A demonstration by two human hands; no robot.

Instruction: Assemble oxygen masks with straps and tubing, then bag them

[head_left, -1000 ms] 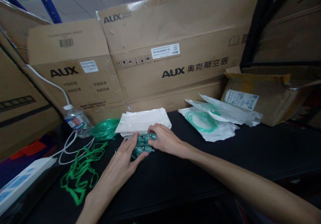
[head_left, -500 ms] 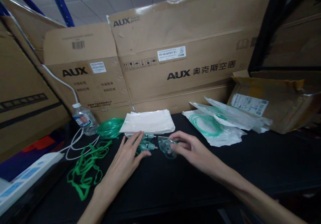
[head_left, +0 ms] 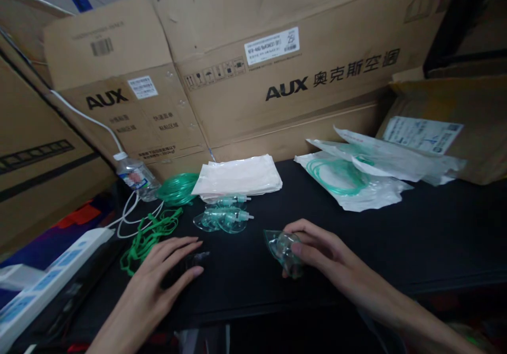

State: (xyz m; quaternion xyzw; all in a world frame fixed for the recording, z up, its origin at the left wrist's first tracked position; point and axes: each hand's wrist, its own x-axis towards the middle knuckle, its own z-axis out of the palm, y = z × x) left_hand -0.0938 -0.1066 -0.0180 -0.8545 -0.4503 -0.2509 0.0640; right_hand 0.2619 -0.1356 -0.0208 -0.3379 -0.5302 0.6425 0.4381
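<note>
My right hand (head_left: 317, 248) has its fingers closed around a clear, green-rimmed oxygen mask (head_left: 279, 244), just above the black tabletop. To the left, my left hand (head_left: 166, 267) is held with thumb and fingers apart; a small dark, shiny item (head_left: 197, 259) shows between them, too blurred to name. Beyond both hands, several more clear green masks (head_left: 225, 217) with pale connectors lie together in front of a stack of white bags (head_left: 240, 177). Close to my left fingers is a tangle of green elastic straps (head_left: 152, 238).
Coiled green tubing (head_left: 178, 187) lies beside a plastic bottle (head_left: 137, 177) with a white cable. A power strip (head_left: 51, 275) runs along the left edge. Packaged tubing (head_left: 340, 177) lies at the right by an opened carton (head_left: 439, 127). Large cardboard boxes (head_left: 297, 111) wall the back.
My left hand has come off the grouped masks and moved toward me and leftward. My right hand has drawn its mask slightly nearer. The camera view has tilted down.
</note>
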